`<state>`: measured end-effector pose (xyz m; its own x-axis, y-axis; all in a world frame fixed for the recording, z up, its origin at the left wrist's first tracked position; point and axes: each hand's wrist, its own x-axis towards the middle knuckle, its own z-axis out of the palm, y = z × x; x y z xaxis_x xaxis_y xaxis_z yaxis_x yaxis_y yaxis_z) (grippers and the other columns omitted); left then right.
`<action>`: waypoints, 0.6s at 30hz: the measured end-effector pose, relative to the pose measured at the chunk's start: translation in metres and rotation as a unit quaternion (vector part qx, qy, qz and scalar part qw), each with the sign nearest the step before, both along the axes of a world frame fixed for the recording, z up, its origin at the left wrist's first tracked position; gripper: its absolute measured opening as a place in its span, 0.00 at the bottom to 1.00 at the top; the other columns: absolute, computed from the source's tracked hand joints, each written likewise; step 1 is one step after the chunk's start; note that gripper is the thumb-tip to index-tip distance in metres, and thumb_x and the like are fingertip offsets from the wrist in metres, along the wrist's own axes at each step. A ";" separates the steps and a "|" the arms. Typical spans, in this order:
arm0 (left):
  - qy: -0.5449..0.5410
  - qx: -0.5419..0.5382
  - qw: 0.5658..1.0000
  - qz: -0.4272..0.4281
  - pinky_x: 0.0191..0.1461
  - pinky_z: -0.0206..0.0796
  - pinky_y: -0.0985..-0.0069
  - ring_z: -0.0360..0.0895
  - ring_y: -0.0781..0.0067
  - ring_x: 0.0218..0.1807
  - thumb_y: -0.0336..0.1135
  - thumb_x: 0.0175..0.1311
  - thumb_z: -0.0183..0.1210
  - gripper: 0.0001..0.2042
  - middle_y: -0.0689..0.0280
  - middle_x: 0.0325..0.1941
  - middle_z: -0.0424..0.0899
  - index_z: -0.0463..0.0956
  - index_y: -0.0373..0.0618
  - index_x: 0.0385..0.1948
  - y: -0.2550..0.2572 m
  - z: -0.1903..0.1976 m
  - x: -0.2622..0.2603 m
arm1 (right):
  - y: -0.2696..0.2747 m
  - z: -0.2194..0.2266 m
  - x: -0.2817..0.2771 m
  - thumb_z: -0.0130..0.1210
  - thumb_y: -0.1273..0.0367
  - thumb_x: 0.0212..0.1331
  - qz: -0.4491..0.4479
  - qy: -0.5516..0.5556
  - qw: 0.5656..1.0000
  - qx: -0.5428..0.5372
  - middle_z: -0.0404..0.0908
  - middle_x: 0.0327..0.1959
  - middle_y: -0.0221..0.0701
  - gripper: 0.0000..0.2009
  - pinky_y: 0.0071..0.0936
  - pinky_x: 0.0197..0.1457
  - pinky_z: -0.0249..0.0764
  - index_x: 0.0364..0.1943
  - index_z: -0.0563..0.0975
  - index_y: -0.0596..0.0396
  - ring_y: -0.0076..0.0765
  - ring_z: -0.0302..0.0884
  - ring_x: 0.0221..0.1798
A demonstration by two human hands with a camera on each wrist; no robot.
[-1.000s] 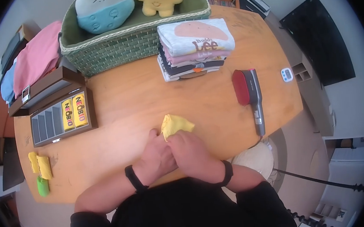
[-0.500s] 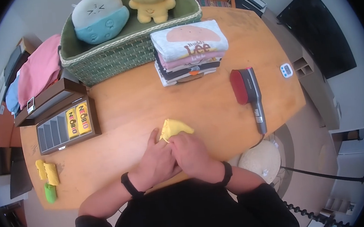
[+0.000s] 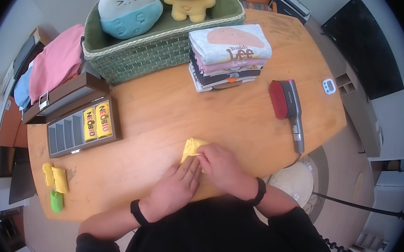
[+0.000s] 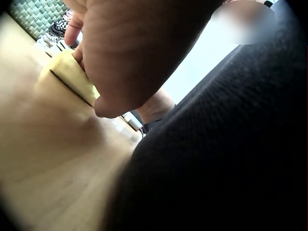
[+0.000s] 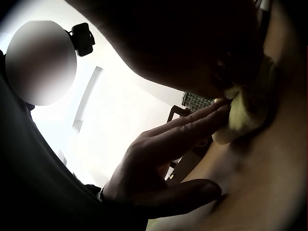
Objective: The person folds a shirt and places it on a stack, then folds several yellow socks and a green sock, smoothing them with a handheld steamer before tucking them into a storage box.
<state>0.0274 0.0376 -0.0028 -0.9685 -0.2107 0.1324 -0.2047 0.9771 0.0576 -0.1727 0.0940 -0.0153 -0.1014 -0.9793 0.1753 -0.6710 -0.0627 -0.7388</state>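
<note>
A small folded yellow cloth lies on the table in front of the person, partly covered by both hands. With fingers stretched out, the left hand presses on its near edge; the right wrist view shows those straight fingertips against the cloth. The right hand pinches the cloth's right side between thumb and curled fingers. In the left wrist view the cloth sits low on the tabletop, with part of it hidden behind a hand.
An open brown divided box at left holds two yellow rolls marked NEOBIO. Small yellow rolls and a green one lie near the left edge. Behind stand a green basket with plush toys and folded shirts. A corded handheld steamer lies right.
The left hand's fingers have come together and moved onto the cloth's near edge. The right hand has shifted slightly right, and the cloth now looks smaller and more folded. The head view has shifted.
</note>
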 end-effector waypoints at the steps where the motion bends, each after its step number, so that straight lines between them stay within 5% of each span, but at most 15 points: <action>1: -0.011 -0.003 1.000 0.002 0.73 0.68 0.54 0.75 0.50 0.72 0.43 0.70 0.63 0.25 0.47 0.69 0.78 0.78 0.30 0.60 0.001 0.000 0.000 | -0.002 0.003 -0.001 0.60 0.71 0.69 0.010 0.022 1.000 0.017 0.84 0.40 0.44 0.05 0.48 0.46 0.80 0.44 0.81 0.57 0.58 0.83 0.42; 9: -0.022 0.111 0.993 0.020 0.85 0.50 0.46 0.69 0.47 0.77 0.58 0.70 0.60 0.36 0.47 0.72 0.78 0.75 0.31 0.66 -0.014 0.006 -0.007 | -0.024 0.015 0.003 0.60 0.71 0.68 0.021 0.008 1.000 0.008 0.84 0.37 0.43 0.05 0.49 0.44 0.79 0.42 0.81 0.57 0.57 0.83 0.39; 12: -0.146 0.160 0.976 0.003 0.88 0.42 0.45 0.67 0.51 0.80 0.60 0.75 0.53 0.35 0.53 0.75 0.75 0.75 0.36 0.68 -0.020 0.014 -0.010 | -0.030 0.015 0.016 0.57 0.70 0.70 0.082 0.104 0.989 0.072 0.83 0.37 0.43 0.05 0.50 0.43 0.78 0.41 0.81 0.57 0.57 0.82 0.39; 14: -0.039 0.232 0.972 0.012 0.89 0.40 0.43 0.68 0.53 0.77 0.60 0.74 0.54 0.33 0.56 0.69 0.79 0.78 0.38 0.65 -0.016 -0.002 -0.009 | -0.021 0.011 0.028 0.54 0.70 0.72 0.110 0.058 0.992 0.020 0.83 0.37 0.42 0.06 0.50 0.42 0.78 0.41 0.79 0.56 0.56 0.82 0.40; 18: -0.100 0.224 0.969 0.016 0.87 0.42 0.41 0.75 0.48 0.69 0.56 0.70 0.59 0.27 0.53 0.57 0.85 0.83 0.40 0.56 -0.024 0.000 -0.008 | 0.005 0.008 0.009 0.57 0.71 0.66 0.124 0.077 0.988 0.049 0.82 0.37 0.43 0.04 0.50 0.43 0.79 0.39 0.78 0.56 0.55 0.82 0.42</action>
